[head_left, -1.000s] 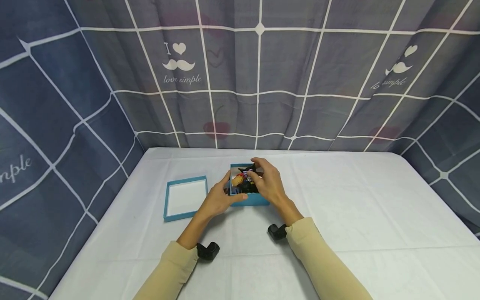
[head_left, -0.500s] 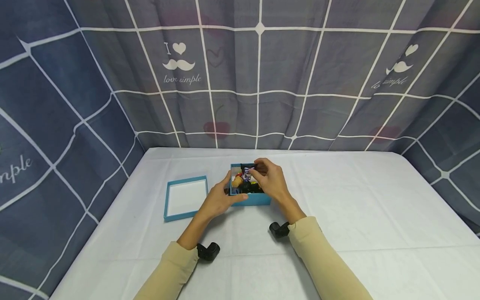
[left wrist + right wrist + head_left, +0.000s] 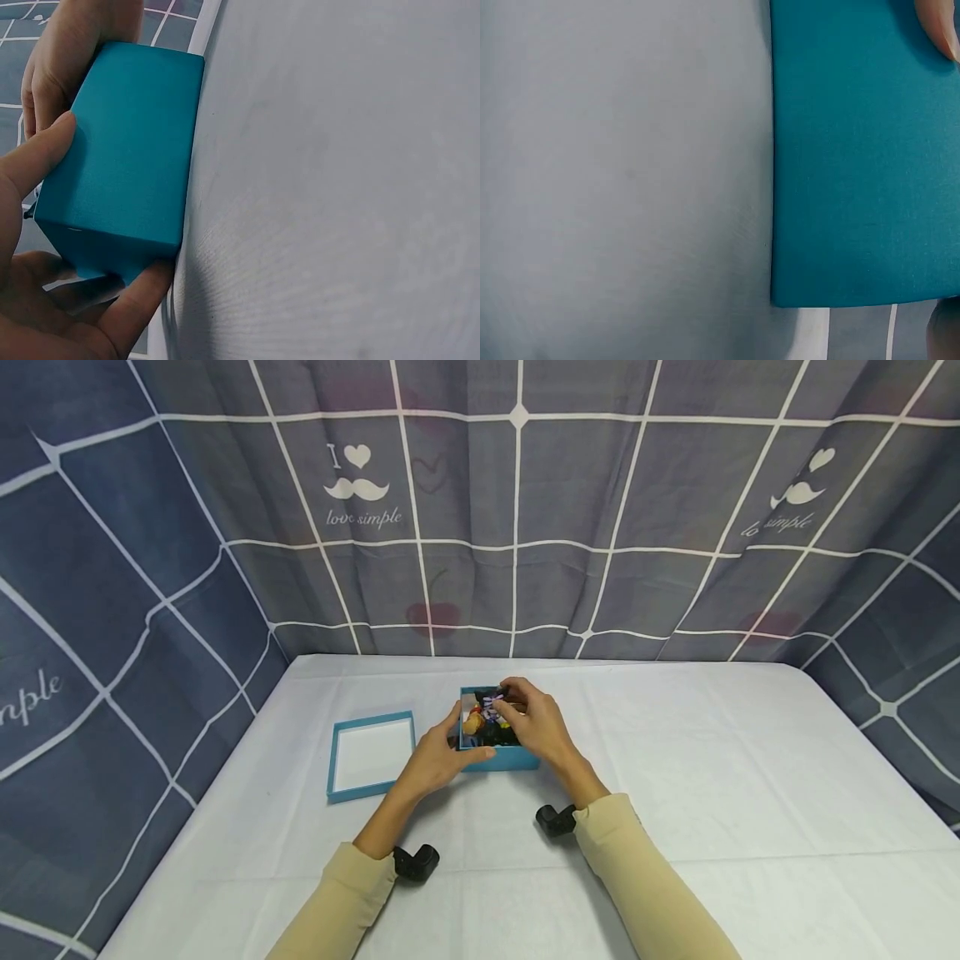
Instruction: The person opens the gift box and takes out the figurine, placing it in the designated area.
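A blue open-topped box (image 3: 504, 761) holds several small colourful toy figures (image 3: 476, 724). My left hand (image 3: 437, 758) holds its left end, thumb along the near wall. In the left wrist view the left hand's (image 3: 75, 322) thumb and fingers bracket the box (image 3: 127, 150). Reaching over the right end, my right hand (image 3: 543, 727) pinches a dark toy figure (image 3: 492, 700) with purple and white parts; its lower details are hidden. The right wrist view shows mostly the box wall (image 3: 862, 172), with a left-hand thumb tip (image 3: 939, 26) on it.
To the left of the box lies its blue-rimmed lid (image 3: 358, 793), white inside facing up. A white cloth (image 3: 712, 777) covers the table. Dark gridded curtains (image 3: 570, 485) hang behind it and at both sides.
My right hand shifts slightly right, then back left, over the box, and the dark figure tilts with it. My left hand keeps its hold and the lid stays put.
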Demonstrator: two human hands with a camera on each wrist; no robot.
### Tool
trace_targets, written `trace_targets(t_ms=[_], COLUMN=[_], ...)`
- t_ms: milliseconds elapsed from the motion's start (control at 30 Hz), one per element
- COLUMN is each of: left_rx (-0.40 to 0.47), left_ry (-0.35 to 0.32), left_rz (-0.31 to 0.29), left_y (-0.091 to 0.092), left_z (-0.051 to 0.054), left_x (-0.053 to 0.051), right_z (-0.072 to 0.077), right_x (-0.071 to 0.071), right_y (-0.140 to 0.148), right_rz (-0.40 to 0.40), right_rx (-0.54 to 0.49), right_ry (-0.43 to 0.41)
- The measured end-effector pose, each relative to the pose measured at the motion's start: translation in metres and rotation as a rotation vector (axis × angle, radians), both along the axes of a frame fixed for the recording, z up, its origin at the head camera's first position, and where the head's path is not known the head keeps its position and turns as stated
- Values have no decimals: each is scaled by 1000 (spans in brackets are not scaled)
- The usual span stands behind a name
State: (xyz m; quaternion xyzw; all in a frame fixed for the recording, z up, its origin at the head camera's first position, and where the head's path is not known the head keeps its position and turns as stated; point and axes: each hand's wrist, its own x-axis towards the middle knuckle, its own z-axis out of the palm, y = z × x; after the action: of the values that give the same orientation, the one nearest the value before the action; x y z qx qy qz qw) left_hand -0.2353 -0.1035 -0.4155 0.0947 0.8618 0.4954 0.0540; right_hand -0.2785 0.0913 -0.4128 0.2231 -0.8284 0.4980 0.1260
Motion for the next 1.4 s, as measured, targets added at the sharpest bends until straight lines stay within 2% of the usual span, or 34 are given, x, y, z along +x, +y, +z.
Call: trace_targets(t_ms=[333,500,767,967,1033,1267,1400], left_rx=[-3,-18,-10,9,13,8,0], left_ry=[3,2,-22,-39,-43,-46,-45], left_rz=[6,-1,0,4,5,-7,-4], left_y=[0,0,-1,0,0,3,2], left_z=[0,1,3,3,3,4,5], left_x=[1,2,2,1,1,2,2], right_z=[-2,0,0,0,2,31,34], right_x=[1,3,2,3,5,26,28], right_y=[-3,-2,1,0,0,-3,-2], right_rz=[-40,-49,-19,-13,-16,-15,-11], right_rx=[-33,-53,-186,-239,-256,-286,-303], right_ry=[5,-29,-108,-111,-117,-109,-99])
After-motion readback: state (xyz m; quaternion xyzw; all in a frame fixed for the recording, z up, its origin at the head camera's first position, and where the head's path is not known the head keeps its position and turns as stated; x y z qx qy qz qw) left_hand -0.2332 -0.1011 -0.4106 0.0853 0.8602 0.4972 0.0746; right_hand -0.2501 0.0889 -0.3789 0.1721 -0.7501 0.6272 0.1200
